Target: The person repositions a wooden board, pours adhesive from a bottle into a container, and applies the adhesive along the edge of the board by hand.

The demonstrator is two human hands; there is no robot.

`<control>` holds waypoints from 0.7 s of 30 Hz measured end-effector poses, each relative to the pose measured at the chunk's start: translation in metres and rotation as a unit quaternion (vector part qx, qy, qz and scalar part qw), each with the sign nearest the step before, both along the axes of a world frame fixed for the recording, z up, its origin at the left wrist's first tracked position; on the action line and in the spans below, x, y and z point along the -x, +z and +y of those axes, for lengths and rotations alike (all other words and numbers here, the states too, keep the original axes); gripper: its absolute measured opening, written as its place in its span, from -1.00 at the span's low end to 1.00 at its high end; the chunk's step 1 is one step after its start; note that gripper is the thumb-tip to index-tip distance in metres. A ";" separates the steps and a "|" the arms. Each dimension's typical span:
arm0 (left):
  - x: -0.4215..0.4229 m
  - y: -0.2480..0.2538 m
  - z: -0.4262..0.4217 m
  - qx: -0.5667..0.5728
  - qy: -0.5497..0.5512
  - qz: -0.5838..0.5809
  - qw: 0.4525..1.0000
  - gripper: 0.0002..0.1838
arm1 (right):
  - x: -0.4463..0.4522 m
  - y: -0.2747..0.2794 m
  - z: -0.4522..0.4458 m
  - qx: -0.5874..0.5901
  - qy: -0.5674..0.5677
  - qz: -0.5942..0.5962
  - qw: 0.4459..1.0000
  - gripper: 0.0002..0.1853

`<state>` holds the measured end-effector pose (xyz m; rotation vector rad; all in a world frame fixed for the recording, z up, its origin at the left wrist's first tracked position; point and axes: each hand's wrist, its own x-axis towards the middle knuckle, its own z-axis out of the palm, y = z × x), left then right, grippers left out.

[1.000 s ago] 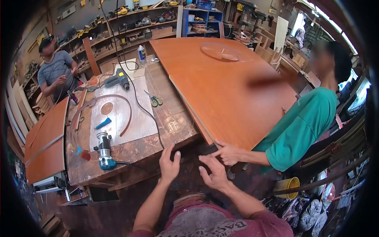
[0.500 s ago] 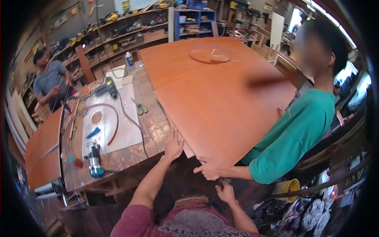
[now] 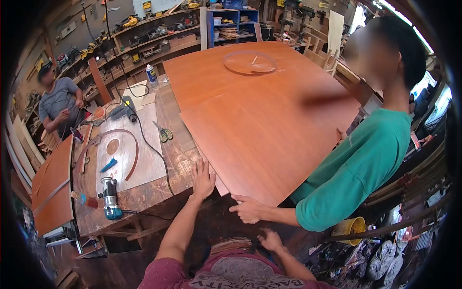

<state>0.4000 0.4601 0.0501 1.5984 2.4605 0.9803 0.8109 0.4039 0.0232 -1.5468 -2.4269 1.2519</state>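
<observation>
Has left hand (image 3: pixel 204 180) spread beside near left edge of wood panel (image 3: pixel 250 130), right hand (image 3: pixel 272 240) half-open near co-worker's hand (image 3: pixel 249 210).

A reddish smear (image 3: pixel 325 98) hides part of the broad panel (image 3: pixel 240 130). The view's bottom edge cuts off the maroon shirt (image 3: pixel 166 273).

Scuffed workbench (image 3: pixel 153 191) with panel (image 3: pixel 250 139), scissors (image 3: pixel 166 135), router (image 3: pixel 110 197), apparently heat gun (image 3: pixel 129 109)

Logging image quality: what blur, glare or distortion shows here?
Head view: fisheye curvature with black corners; head view: a dark reddish smear obscures part of the large orange-brown wooden panel; head view: bright openings at right wash out to white.
</observation>
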 end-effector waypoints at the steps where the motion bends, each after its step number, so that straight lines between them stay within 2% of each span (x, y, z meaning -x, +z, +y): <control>1: 0.000 -0.001 -0.001 -0.001 0.000 0.000 1.000 -0.25 | -0.001 0.004 0.004 0.010 -0.003 -0.013 1.000 -0.43; 3: 0.000 0.000 -0.002 0.001 0.003 -0.019 1.000 -0.24 | -0.005 0.014 0.012 0.033 -0.012 -0.040 0.999 -0.46; 8: -0.005 -0.009 0.000 -0.026 0.018 -0.035 0.999 -0.23 | -0.031 -0.016 0.017 -0.006 -0.038 -0.026 0.999 -0.55; 12: -0.006 -0.014 -0.001 -0.068 0.036 -0.081 0.994 -0.25 | -0.043 -0.017 0.017 0.010 -0.072 0.022 0.997 -0.63; 15: -0.005 -0.014 -0.004 -0.063 0.056 -0.106 0.991 -0.27 | -0.048 -0.014 0.013 -0.007 -0.090 0.003 0.996 -0.66; 18: -0.008 -0.010 -0.005 -0.054 0.059 -0.114 0.990 -0.28 | -0.054 -0.021 0.014 0.029 -0.143 0.079 0.986 -0.66; 21: -0.008 -0.009 -0.003 -0.064 0.053 -0.107 0.991 -0.30 | -0.050 -0.020 0.027 0.008 -0.133 0.089 0.987 -0.65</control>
